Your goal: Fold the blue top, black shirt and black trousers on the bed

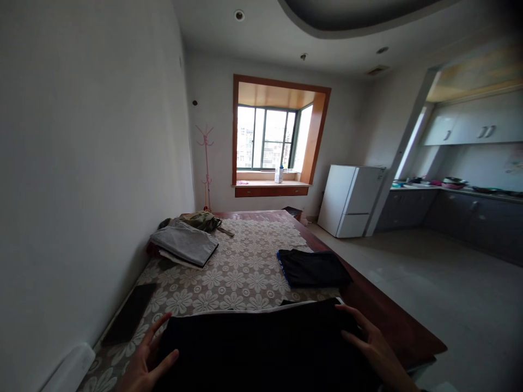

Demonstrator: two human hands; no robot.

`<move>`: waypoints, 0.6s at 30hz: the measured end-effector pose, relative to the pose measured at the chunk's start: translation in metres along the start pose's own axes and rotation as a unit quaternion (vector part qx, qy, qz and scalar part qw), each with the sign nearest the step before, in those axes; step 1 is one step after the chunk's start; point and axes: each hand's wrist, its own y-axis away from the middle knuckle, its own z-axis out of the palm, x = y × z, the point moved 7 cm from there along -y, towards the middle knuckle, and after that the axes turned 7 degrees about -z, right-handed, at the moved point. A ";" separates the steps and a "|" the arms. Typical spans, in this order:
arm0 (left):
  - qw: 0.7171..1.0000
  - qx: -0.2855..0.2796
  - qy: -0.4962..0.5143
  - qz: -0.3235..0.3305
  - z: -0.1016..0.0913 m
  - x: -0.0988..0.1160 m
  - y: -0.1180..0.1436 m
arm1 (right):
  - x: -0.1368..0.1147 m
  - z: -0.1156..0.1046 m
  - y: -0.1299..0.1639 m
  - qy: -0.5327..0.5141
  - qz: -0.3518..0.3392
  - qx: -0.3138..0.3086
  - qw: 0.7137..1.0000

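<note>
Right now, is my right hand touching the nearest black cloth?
Touching: the head view shows the right hand holding the black cloth at its right edge.

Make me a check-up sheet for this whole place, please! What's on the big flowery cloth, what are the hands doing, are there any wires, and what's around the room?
Surface: a flower-patterned cloth covers much of a reddish-brown tabletop.
Things in hand: a black cloth with a pale strip along its far edge.
Clutter: a folded dark cloth on the right; a heap of clothes, grey on top, by the wall; a dark flat item on the left.
Hands: left hand and right hand hold opposite sides of the black cloth.
Cables: nothing seen.
Surroundings: window, pink stand, white fridge, kitchen cupboards.
</note>
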 end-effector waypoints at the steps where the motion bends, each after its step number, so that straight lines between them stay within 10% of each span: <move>1: 1.000 0.008 0.002 0.005 -0.005 0.009 0.000 | -0.012 0.001 -0.002 -0.008 -0.006 -0.005 1.000; 10: 0.972 0.171 -0.093 0.133 -0.049 0.114 -0.051 | -0.081 0.030 -0.100 -0.128 -0.114 0.002 0.985; 14: 0.945 0.191 -0.210 0.160 -0.043 0.089 -0.097 | -0.052 0.070 -0.142 0.005 -0.133 -0.068 0.989; 18: 0.940 0.093 -0.307 0.113 -0.016 0.035 -0.137 | -0.025 0.098 -0.167 0.295 -0.134 -0.037 0.945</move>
